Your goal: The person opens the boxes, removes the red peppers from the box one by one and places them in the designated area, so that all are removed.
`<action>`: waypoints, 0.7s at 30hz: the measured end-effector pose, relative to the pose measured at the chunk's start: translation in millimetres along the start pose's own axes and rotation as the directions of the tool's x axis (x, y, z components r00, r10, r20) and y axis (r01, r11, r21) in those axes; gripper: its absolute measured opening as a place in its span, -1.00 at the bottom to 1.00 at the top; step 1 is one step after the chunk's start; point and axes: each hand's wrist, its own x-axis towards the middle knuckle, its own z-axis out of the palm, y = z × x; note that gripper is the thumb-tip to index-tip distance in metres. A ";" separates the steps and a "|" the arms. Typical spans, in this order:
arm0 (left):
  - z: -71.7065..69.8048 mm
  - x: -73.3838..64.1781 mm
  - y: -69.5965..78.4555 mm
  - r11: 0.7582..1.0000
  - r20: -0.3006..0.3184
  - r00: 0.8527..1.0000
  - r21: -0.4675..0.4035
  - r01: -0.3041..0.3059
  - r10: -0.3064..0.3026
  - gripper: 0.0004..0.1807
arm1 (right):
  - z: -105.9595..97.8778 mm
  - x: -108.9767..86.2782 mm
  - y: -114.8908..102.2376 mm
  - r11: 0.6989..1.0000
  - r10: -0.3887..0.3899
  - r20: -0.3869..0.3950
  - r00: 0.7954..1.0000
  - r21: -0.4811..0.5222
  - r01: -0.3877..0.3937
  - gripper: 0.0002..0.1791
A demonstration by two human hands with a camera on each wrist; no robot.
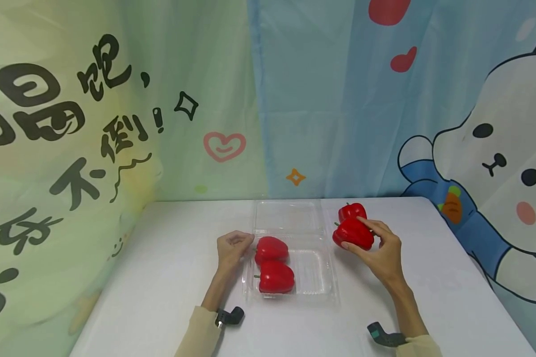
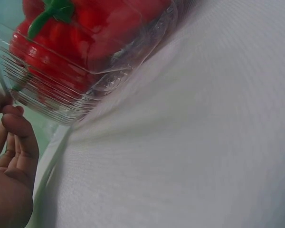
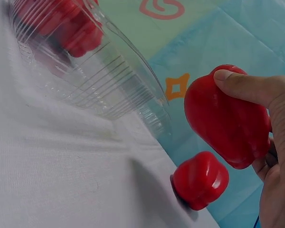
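Note:
A clear plastic clamshell container point(image 1: 311, 270) lies open on the table, its lid folded back at the far side. Two red bell peppers point(image 1: 277, 277) lie in its left half, one behind the other. At the container's left rim, my left hand point(image 1: 231, 252) pinches the edge between thumb and fingers. My right hand point(image 1: 385, 255) grips another red bell pepper point(image 3: 228, 118), held up off the table to the right of the container. Beyond it, a further red bell pepper point(image 3: 201, 180) sits on the table.
The white table point(image 1: 169, 277) carries the container and peppers. A printed curtain point(image 1: 303, 99) hangs behind the table's far edge. The container's lid point(image 1: 288, 216) reaches nearly to that edge.

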 end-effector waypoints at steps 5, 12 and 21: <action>0.4 0.5 -0.1 1.000 -0.008 1.000 0.010 0.002 -0.002 -0.80 | -1.3 -0.3 1.0 1.000 0.002 -0.020 1.000 -0.011 -0.002 -0.18; 0.7 1.3 1.0 1.000 -0.003 1.000 0.001 0.004 -0.004 -0.82 | -1.9 -1.6 3.1 1.000 0.009 -0.038 0.999 -0.015 -0.010 -0.17; 0.4 -1.1 1.8 1.000 -0.006 1.000 0.024 0.013 -0.013 -0.81 | -4.0 -1.9 6.1 0.999 0.032 -0.039 0.999 -0.020 -0.033 -0.17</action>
